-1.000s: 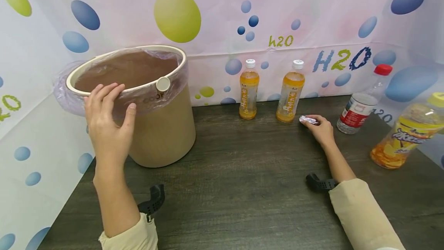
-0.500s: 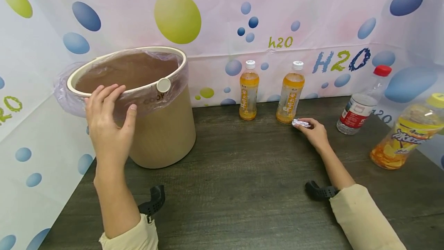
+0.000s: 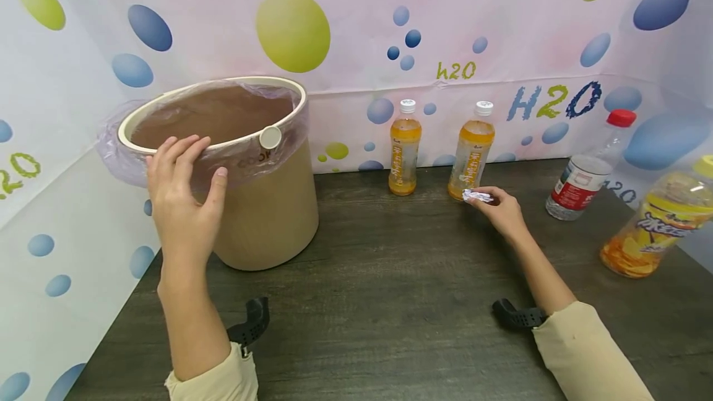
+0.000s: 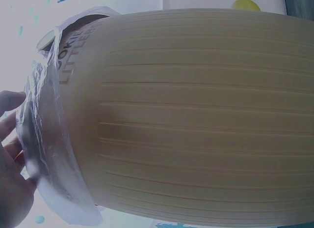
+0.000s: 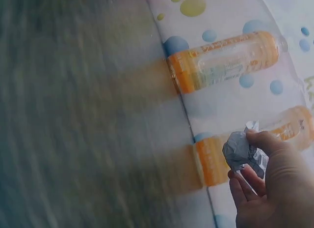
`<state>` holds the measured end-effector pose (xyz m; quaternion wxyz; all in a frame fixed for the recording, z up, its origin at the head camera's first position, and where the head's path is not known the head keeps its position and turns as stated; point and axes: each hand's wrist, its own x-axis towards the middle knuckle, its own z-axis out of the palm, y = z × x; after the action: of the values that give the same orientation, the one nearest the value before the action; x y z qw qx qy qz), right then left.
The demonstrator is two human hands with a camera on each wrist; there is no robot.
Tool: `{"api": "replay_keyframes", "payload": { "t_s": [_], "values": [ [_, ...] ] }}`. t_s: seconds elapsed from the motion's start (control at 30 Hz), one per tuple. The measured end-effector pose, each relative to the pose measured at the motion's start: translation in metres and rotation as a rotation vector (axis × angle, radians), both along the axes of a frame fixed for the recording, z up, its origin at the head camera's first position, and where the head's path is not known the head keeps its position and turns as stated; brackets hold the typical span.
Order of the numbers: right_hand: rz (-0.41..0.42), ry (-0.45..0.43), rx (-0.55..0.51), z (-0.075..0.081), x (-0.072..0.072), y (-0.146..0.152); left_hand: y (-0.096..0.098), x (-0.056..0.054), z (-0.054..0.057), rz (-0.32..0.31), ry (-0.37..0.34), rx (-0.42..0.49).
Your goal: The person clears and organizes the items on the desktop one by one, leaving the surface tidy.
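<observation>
The left hand (image 3: 186, 203) touches the near rim of a beige trash can (image 3: 267, 221) lined with a thin purplish plastic bag (image 4: 49, 134). Its fingertips lie at the rim, with the thumb spread away to the right. At the right, between thumb and fingers, the right hand (image 3: 504, 212) pinches a crumpled piece of paper (image 5: 239, 150), white in the head view and greyish in the right wrist view. This paper overlaps the base of the right-hand orange-labelled bottle (image 3: 470, 153) in the head view. Part of the paper is hidden by the fingers.
Another orange-labelled bottle (image 3: 403, 153) stands at the back. At the right are a red-capped bottle (image 3: 579, 181) and a large yellow-capped bottle (image 3: 648, 234). Behind the dark wooden table (image 3: 384, 302) hangs a dotted backdrop (image 3: 356, 36).
The right hand has moved left with the crumpled paper, from beside the right-hand orange-labelled bottle to its base. The left hand stays at the trash can's rim.
</observation>
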<state>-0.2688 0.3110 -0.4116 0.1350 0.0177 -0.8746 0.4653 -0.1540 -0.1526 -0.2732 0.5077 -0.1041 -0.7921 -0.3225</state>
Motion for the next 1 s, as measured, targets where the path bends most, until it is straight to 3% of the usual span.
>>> {"api": "replay_keyframes", "payload": {
  "t_s": [0.4, 1.0],
  "values": [
    [0.108, 0.014, 0.025, 0.022, 0.002, -0.035, -0.001, 0.001, -0.002, 0.01, 0.006, -0.049],
    [0.266, 0.08, 0.0, 0.062, -0.002, -0.087, 0.0, 0.0, -0.001, -0.002, 0.002, -0.013]
  ]
}}
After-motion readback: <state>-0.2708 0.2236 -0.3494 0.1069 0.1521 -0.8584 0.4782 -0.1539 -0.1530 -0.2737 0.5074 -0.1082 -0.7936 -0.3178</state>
